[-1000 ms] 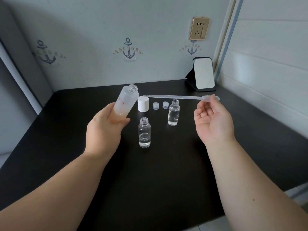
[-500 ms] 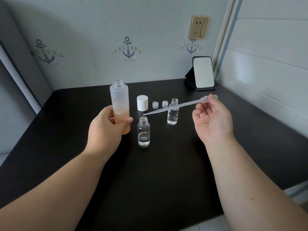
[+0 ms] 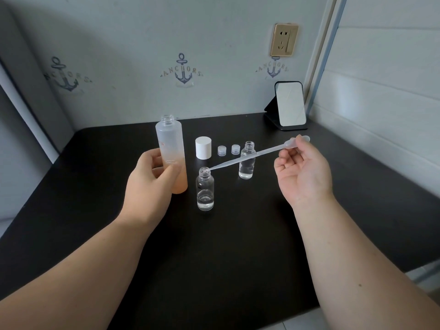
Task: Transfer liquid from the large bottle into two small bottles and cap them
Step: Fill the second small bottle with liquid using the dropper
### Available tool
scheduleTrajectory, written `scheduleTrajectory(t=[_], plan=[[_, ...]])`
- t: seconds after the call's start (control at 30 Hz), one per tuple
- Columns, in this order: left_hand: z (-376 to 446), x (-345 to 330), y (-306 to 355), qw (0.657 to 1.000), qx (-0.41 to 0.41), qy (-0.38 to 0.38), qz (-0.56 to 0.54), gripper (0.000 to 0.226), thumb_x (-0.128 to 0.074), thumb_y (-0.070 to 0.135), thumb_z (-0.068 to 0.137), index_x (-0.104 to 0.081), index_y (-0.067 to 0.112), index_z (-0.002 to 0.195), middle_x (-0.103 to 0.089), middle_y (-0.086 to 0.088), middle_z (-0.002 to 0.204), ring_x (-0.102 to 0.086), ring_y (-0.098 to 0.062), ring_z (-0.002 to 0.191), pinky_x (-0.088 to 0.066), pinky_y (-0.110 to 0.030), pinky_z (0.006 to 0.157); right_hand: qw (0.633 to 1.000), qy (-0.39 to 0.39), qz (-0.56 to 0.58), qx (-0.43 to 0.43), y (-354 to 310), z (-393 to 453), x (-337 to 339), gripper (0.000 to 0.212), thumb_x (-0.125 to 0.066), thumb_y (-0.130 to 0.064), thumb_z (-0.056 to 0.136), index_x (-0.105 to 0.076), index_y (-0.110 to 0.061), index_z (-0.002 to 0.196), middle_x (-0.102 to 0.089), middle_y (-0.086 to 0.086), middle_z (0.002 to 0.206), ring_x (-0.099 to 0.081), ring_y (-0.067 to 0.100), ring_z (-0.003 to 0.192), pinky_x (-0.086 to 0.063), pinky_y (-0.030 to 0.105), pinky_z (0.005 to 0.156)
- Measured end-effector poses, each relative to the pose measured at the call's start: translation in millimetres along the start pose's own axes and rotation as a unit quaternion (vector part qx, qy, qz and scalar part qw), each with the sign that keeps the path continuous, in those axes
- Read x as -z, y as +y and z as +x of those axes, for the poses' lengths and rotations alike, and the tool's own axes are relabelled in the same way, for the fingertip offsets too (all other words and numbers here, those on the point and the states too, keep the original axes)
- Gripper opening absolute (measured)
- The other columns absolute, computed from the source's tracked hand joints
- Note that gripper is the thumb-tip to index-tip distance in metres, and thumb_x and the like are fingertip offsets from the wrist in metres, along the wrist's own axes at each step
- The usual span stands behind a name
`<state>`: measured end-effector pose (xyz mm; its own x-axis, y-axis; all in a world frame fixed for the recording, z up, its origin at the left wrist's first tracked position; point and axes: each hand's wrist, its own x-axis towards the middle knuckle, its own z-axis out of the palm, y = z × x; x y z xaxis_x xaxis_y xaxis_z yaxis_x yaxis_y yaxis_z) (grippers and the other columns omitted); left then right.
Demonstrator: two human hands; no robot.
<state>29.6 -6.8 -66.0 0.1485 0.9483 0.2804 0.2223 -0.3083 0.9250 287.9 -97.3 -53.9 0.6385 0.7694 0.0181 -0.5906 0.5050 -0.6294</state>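
My left hand (image 3: 150, 179) grips the large frosted bottle (image 3: 170, 144), upright and uncapped, with its base on the black table (image 3: 238, 246). My right hand (image 3: 302, 172) pinches the bulb of a clear plastic pipette (image 3: 252, 156). The pipette slants down to the left, and its tip rests at the mouth of the near small bottle (image 3: 205, 191), which holds a little clear liquid. The far small bottle (image 3: 247, 160) stands open, about a third full. Behind them sit the white cap (image 3: 203, 147) and two small clear caps (image 3: 221, 150) (image 3: 235, 149).
A small standing mirror (image 3: 290, 104) sits at the table's back right corner. Walls close in the table at the back and on the right. A wall socket (image 3: 283, 40) is above the mirror.
My left hand has brought the large bottle from tilted to upright and set it down. The pipette has swung from level to slanting down, its tip now at the near small bottle's mouth.
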Motion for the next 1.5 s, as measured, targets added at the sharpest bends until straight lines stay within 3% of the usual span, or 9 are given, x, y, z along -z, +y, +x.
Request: scheduleTrajectory(t=[0.1, 0.2, 0.37, 0.57, 0.77, 1.03, 1.13, 1.33, 1.5], plan=[[-6, 6, 7, 0.997, -0.046, 0.069, -0.001, 0.030, -0.062, 0.025, 0.092, -0.055, 0.035, 0.119, -0.060, 0.018, 0.107, -0.058, 0.009, 0.094, -0.045, -0.019, 0.075, 1.000, 0.002, 0.001, -0.001, 0, 0, 0, 0.030, -0.066, -0.014, 0.095, -0.074, -0.012, 0.066, -0.068, 0.001, 0.075, -0.059, 0.013, 0.061, -0.046, 0.022, 0.057], [-14, 10, 14, 0.988, -0.109, 0.108, 0.018, 0.021, -0.061, 0.017, 0.092, -0.059, 0.031, 0.108, -0.060, 0.014, 0.097, -0.058, 0.002, 0.087, -0.046, -0.019, 0.070, 1.000, 0.003, 0.003, 0.000, 0, 1, 0, 0.029, -0.067, -0.014, 0.095, -0.075, -0.011, 0.067, -0.068, 0.001, 0.075, -0.058, 0.013, 0.060, -0.046, 0.022, 0.057], [-24, 5, 16, 0.987, -0.158, 0.026, 0.023, 0.027, -0.063, 0.008, 0.093, -0.064, 0.035, 0.090, -0.064, 0.006, 0.083, -0.062, -0.015, 0.077, -0.055, -0.027, 0.066, 1.000, 0.001, -0.003, 0.004, -1, 1, 0, 0.028, -0.067, -0.014, 0.094, -0.074, -0.011, 0.068, -0.068, 0.001, 0.075, -0.057, 0.013, 0.060, -0.046, 0.022, 0.057], [-24, 2, 14, 0.984, -0.141, -0.096, 0.051, 0.021, -0.065, 0.021, 0.089, -0.065, 0.036, 0.104, -0.068, 0.019, 0.095, -0.062, -0.014, 0.075, -0.056, -0.033, 0.068, 1.000, 0.002, -0.005, 0.004, -1, 1, 0, 0.025, -0.066, -0.014, 0.094, -0.072, -0.010, 0.070, -0.067, 0.000, 0.075, -0.053, 0.012, 0.060, -0.044, 0.022, 0.056], [-20, -3, 13, 0.967, -0.128, -0.182, 0.123, 0.036, -0.073, 0.048, 0.081, -0.055, 0.049, 0.112, -0.062, 0.032, 0.100, -0.061, -0.009, 0.081, -0.049, -0.016, 0.067, 1.000, 0.002, -0.008, 0.005, -1, 2, 0, 0.027, -0.066, -0.014, 0.094, -0.072, -0.011, 0.068, -0.066, 0.000, 0.074, -0.050, 0.012, 0.058, -0.043, 0.022, 0.055], [-17, -5, 5, 0.956, -0.128, -0.185, 0.185, 0.040, -0.078, 0.045, 0.080, -0.057, 0.045, 0.114, -0.064, 0.026, 0.085, -0.060, 0.005, 0.084, -0.045, -0.008, 0.061, 1.000, 0.013, -0.005, 0.008, -2, 1, -1, 0.029, -0.066, -0.013, 0.095, -0.072, -0.012, 0.067, -0.064, -0.001, 0.073, -0.049, 0.011, 0.057, -0.042, 0.021, 0.055], [-18, -3, 7, 0.955, -0.154, -0.186, 0.173, 0.037, -0.077, 0.036, 0.082, -0.054, 0.052, 0.106, -0.059, 0.039, 0.090, -0.059, 0.003, 0.085, -0.042, -0.003, 0.067, 1.000, 0.022, -0.013, 0.007, -2, 1, -2, 0.030, -0.065, -0.013, 0.095, -0.072, -0.013, 0.066, -0.063, -0.002, 0.072, -0.048, 0.011, 0.055, -0.041, 0.021, 0.054], [-18, -2, 7, 0.953, -0.165, -0.195, 0.161, 0.037, -0.076, 0.028, 0.081, -0.057, 0.056, 0.095, -0.061, 0.034, 0.090, -0.060, -0.001, 0.078, -0.043, -0.006, 0.068, 0.999, 0.036, -0.015, 0.002, -2, 0, -3, 0.028, -0.067, -0.014, 0.095, -0.070, -0.013, 0.066, -0.061, -0.003, 0.071, -0.042, 0.010, 0.052, -0.038, 0.020, 0.051], [-18, -2, 6, 0.953, -0.161, -0.200, 0.159, 0.035, -0.076, 0.029, 0.082, -0.059, 0.052, 0.102, -0.061, 0.035, 0.090, -0.060, -0.002, 0.079, -0.043, -0.007, 0.068, 0.999, 0.034, -0.020, -0.004, -2, 1, -3, 0.030, -0.067, -0.015, 0.095, -0.072, -0.016, 0.065, -0.062, -0.004, 0.072, -0.037, 0.009, 0.053, -0.035, 0.020, 0.051]])
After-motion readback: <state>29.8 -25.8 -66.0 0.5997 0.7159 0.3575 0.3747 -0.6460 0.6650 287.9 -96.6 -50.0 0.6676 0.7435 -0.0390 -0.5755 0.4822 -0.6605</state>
